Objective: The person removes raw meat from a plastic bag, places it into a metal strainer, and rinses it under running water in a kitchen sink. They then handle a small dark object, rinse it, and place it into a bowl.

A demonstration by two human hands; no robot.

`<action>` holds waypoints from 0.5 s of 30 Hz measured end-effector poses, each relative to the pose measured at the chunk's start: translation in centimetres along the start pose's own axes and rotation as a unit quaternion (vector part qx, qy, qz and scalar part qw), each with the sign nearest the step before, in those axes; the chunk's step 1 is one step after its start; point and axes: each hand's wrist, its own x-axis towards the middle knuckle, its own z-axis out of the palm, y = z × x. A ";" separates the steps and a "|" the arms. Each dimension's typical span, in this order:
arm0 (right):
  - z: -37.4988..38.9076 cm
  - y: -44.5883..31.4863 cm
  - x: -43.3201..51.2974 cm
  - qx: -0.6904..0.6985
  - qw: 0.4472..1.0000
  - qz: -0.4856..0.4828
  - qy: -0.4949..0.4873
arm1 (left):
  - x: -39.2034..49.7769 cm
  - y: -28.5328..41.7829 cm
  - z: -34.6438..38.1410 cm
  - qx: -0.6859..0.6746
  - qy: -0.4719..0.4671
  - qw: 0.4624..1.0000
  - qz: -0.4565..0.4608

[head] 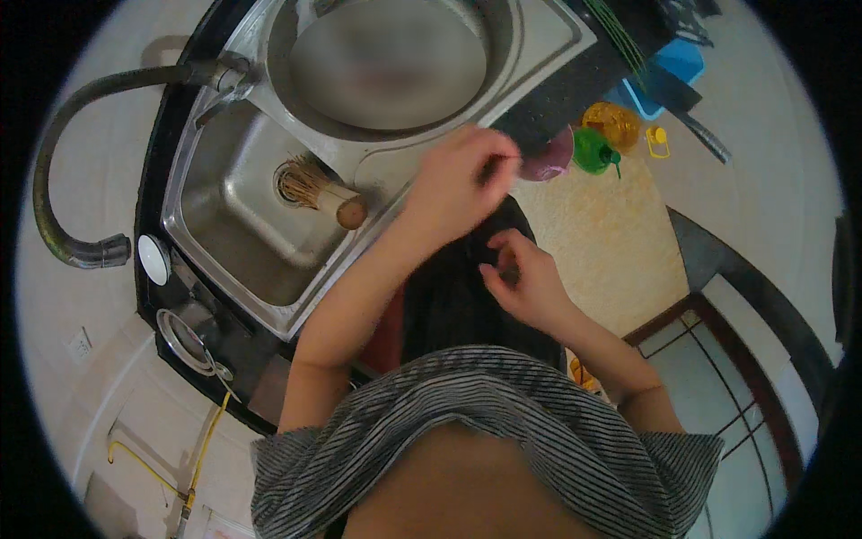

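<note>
My left hand [468, 178] is curled and a little blurred near the front rim of the steel sink unit [397, 195]; whether its fingers hold anything cannot be told. Lower and to the right, my right hand [528, 279] is in front of my dark trousers, fingers bent and apart with nothing visible in them. A bamboo pot-scrubbing brush [337, 202] lies in the square sink basin [236, 202], its bristles over the drain. Much of the round basin [502, 81] is covered by a large blurred oval area.
A curved faucet [44, 155] reaches out left. Beyond my left hand are a pink bowl [552, 158], a green bottle [592, 151], an amber oil bottle [613, 124], a blue basket [680, 60], a cleaver [673, 91] and green stalks [616, 34]. A white bowl [154, 259] and a steel lid [182, 343] are at left.
</note>
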 end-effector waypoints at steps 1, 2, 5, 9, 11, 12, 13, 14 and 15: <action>-0.4 0.7 -1.2 -0.007 0.999 0.033 0.001 | 0.8 0.3 2.3 -0.006 -0.049 0.999 0.004; -0.8 1.3 -2.0 -0.002 0.999 0.049 0.010 | 1.3 0.5 4.3 0.071 -0.104 0.992 -0.010; -1.6 3.1 -3.2 0.005 0.997 0.060 0.046 | 3.0 0.3 8.0 0.146 -0.153 0.977 -0.024; -1.7 4.2 -3.2 0.030 0.994 0.009 0.107 | 3.3 -0.1 6.6 0.145 -0.035 0.989 0.014; -1.8 4.0 -2.5 0.040 0.996 0.028 0.075 | 2.9 -0.3 3.9 0.148 0.029 0.987 0.051; -1.9 3.5 -2.0 0.044 0.996 0.017 0.070 | 2.5 -0.4 2.3 0.106 0.025 0.994 0.007; -2.0 3.0 -1.4 0.045 0.997 0.009 0.058 | 1.9 -0.6 0.5 0.063 0.037 0.997 -0.027; -2.1 2.2 -0.6 0.045 0.998 0.001 0.039 | 1.3 -0.9 -1.2 0.016 0.066 0.997 -0.041; -2.2 1.2 0.4 0.045 0.998 -0.018 0.029 | 0.7 -1.2 -3.0 -0.017 0.108 0.988 -0.104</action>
